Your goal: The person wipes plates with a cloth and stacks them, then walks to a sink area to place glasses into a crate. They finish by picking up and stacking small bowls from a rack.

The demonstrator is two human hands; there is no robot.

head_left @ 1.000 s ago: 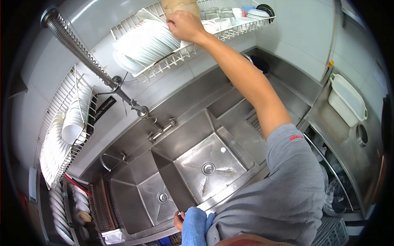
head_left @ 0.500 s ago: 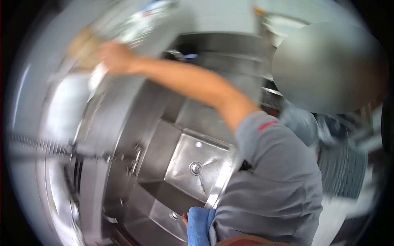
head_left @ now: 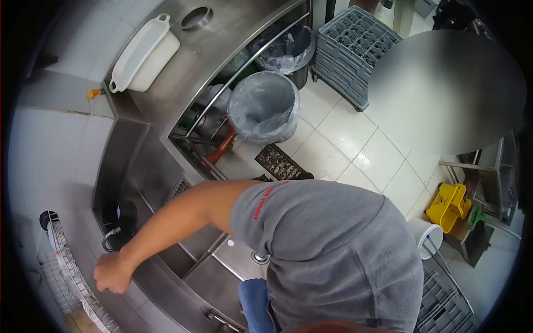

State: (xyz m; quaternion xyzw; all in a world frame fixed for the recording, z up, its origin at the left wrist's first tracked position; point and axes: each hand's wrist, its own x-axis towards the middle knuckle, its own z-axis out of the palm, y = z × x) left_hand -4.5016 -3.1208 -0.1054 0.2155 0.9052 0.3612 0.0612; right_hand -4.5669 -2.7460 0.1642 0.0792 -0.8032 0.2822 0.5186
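Note:
My right hand (head_left: 114, 272) is closed, its fingers curled under with anything inside them hidden. It hangs over the steel ledge behind the sink, just right of a white wire rack (head_left: 72, 272) on the wall. A curved metal faucet (head_left: 111, 238) rises close above this hand. Of my left hand, only a sliver of skin shows beside a blue cloth (head_left: 255, 305) at the bottom; its fingers are hidden. The steel sink basin (head_left: 236, 258) with a round drain lies partly under my grey-sleeved shoulder.
A white tub (head_left: 144, 55) and a metal ring (head_left: 196, 18) are on the steel counter. Lined bins (head_left: 264, 105), stacked grey glass racks (head_left: 355, 50) and a dark crate (head_left: 280, 161) stand on the tiled floor. At right are a yellow mop wringer (head_left: 447, 205) and white bucket (head_left: 427, 236).
The view has swung round, bringing the counter, bins and floor into sight. My right hand has come away from a blurred tan object and now appears beside the wire rack.

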